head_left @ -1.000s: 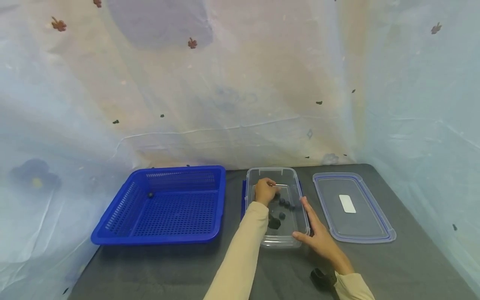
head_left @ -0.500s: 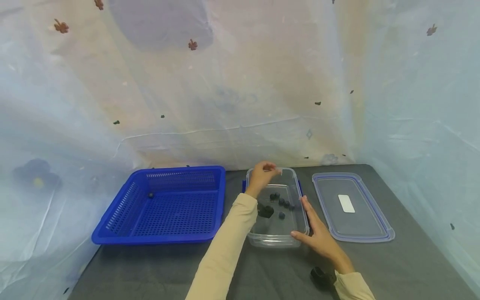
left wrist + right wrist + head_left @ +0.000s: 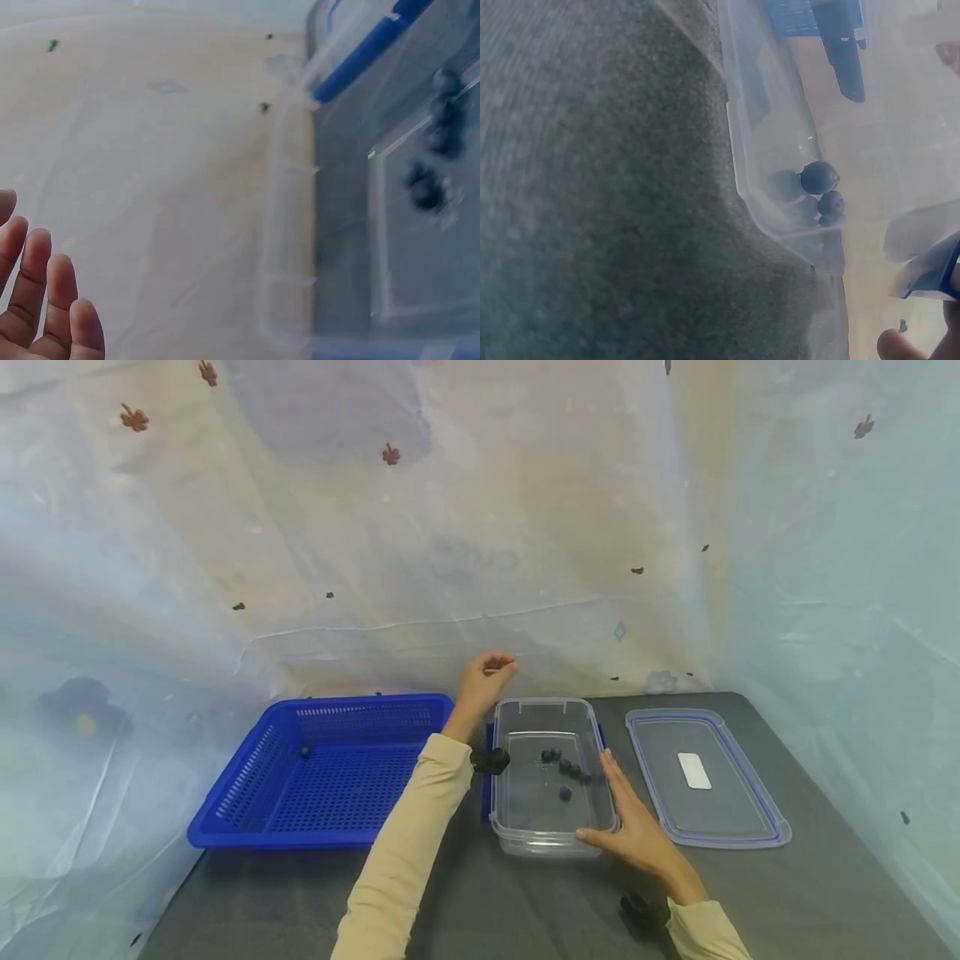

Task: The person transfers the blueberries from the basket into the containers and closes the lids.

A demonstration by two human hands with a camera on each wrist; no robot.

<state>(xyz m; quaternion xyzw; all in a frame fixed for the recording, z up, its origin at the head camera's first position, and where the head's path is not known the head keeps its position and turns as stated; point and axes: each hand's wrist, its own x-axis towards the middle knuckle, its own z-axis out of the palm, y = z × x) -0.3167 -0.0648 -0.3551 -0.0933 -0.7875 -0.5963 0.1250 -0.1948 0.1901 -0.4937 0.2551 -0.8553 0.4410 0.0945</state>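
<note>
My left hand [image 3: 486, 685] is raised over the gap between the blue basket [image 3: 431, 700] and the clear plastic container [image 3: 525, 818]. Its fingers bend loosely, and in the left wrist view no object shows at the fingers [image 3: 60, 292]. Several blueberries [image 3: 565, 793] lie on the container's floor, most of them close together. One more blueberry [image 3: 304, 751] sits near the basket's far left corner. Against the container's right side rests my right hand [image 3: 637, 831], fingers extended along the wall and thumb at the near right corner.
A clear lid [image 3: 727, 810] with a blue seal and a white label lies flat to the right of the container. Blue latches [image 3: 360, 56] hang at the container's sides. Grey cloth [image 3: 540, 910] covers the table, and a patterned curtain [image 3: 480, 527] hangs behind.
My left hand has lifted out of the container and swung left past its far left corner, uncovering the blueberries below. The right hand has stayed at the container's side.
</note>
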